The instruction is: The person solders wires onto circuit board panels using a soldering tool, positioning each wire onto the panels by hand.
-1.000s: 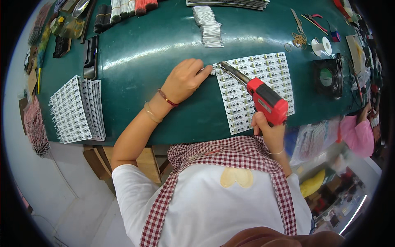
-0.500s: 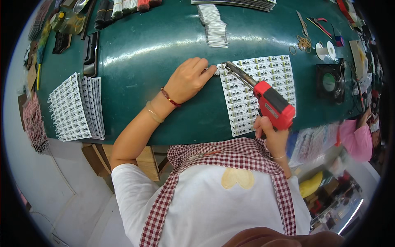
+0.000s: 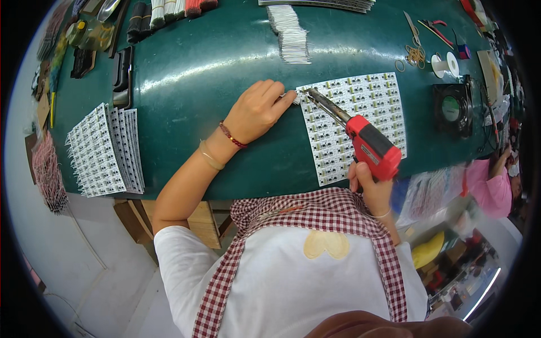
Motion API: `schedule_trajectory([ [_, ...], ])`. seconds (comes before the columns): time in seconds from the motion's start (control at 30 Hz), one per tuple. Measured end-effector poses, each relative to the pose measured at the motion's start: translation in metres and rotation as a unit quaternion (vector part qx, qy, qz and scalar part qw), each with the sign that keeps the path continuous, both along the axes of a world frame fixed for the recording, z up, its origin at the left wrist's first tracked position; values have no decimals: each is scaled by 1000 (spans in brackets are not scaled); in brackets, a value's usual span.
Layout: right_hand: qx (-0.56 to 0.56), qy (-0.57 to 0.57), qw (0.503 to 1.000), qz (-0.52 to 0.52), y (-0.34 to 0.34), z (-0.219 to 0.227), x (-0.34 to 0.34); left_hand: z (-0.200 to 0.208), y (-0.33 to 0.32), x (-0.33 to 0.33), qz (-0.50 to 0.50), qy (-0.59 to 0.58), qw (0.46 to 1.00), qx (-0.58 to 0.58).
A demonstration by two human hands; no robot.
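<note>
A sheet of small printed circuit boards (image 3: 380,104) lies on the green table in front of me. In my right hand (image 3: 372,188) is a red and black soldering gun (image 3: 371,143), its metal tip over the sheet's far left corner. My left hand (image 3: 259,110) is closed at that same corner, pinching the end of a small bundle of white wires (image 3: 296,100). The fingers cover most of these wires. Whether the gun's tip touches the board is too small to tell. Beyond the hands lies a loose stack of white wires (image 3: 292,42).
More circuit board sheets (image 3: 96,152) lean together at the left. At right sit a solder spool (image 3: 445,65), a black fan (image 3: 452,110), rubber bands (image 3: 416,56), scissors (image 3: 413,28) and pliers (image 3: 437,31). Another person's pink sleeve (image 3: 487,188) shows at far right.
The soldering gun has shifted slightly left, and its tip sits a little nearer to me over the corner. My left hand stays almost in place, still pinching the wires.
</note>
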State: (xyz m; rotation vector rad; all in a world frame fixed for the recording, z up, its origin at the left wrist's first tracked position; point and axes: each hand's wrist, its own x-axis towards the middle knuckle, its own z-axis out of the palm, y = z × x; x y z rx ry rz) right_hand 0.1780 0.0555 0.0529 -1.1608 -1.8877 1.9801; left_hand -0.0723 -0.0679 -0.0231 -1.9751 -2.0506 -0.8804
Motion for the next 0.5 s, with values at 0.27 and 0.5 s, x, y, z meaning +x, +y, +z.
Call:
schedule_trajectory([
  [0.27,1,2,1000,18,4,-14,6,-2,1,0,-4,-7,1000,12],
  [0.5,-8,7,1000,-26,-4,-5,5,-1,0,1,-4,-3,1000,-5],
])
